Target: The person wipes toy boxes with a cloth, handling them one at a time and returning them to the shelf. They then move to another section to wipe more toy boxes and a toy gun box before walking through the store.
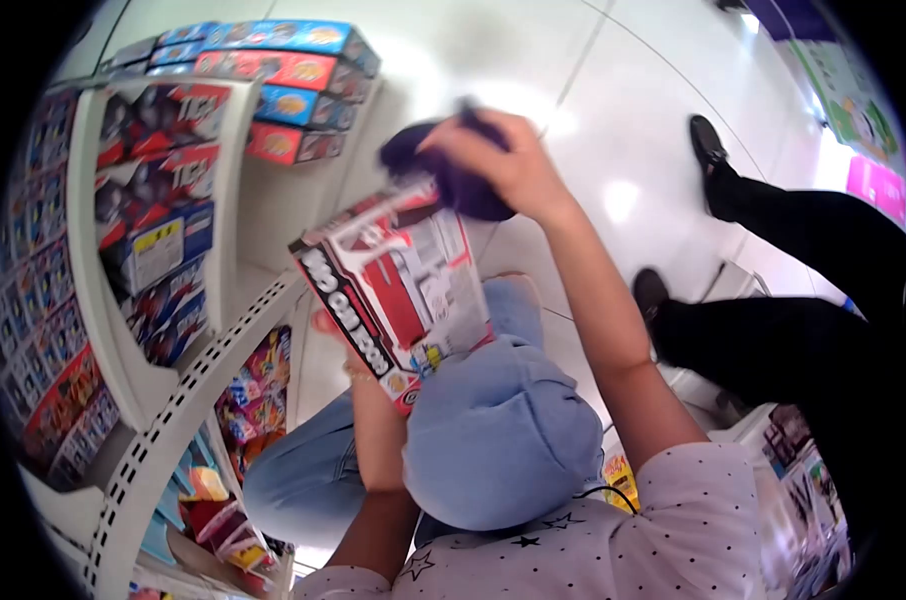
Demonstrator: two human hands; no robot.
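My left hand (345,345) is behind the lower left side of a red and white toy box (398,290), holding it up at a tilt; the box hides most of its fingers. The packaging carries a picture of a red vehicle and large lettering along one edge. At the box's top end, my right hand (498,165) is closed on a dark purple cloth (478,190), slightly blurred. This cloth meets or overlaps the upper edge of the box. Below the box are my bent knees (503,430) in light blue jeans.
Shelves with packaged toys (163,180) stand on the left, beside stacked blue and red boxes (293,75). A perforated metal shelf upright (183,395) runs below them. To the right, another person's dark-trousered legs (793,220) and black shoes stand on the pale tiled floor (613,110).
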